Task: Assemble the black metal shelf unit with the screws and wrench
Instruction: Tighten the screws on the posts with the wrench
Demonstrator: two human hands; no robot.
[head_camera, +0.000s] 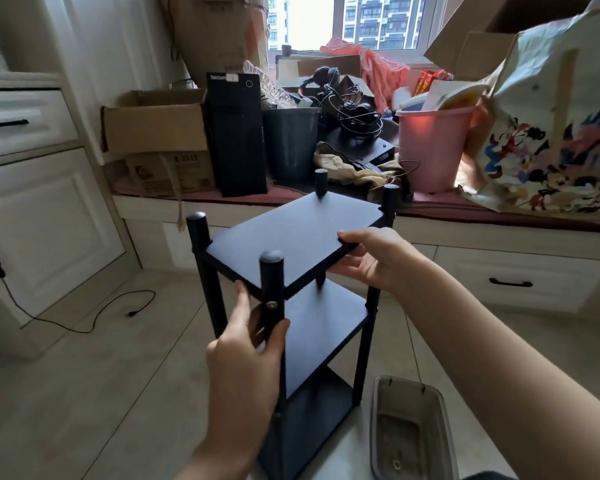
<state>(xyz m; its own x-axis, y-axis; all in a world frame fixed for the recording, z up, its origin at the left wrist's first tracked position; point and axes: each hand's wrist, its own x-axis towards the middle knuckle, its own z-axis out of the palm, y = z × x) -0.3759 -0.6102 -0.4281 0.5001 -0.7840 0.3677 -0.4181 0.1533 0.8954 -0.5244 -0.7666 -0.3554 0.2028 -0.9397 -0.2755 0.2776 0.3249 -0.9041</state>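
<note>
My left hand (246, 344) grips the shelf unit (291, 237) by its near post (272, 292). My right hand (371, 258) pinches the top shelf's edge.

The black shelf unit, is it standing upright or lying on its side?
Upright. The shelf unit has vertical posts and three stacked boards; left hand grips a front post, right hand holds the top board.

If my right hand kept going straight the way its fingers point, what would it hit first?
Your right hand points left along the top shelf, which it already grips at the edge. Continuing, it would probably meet the near front post, though depth is uncertain.
</note>
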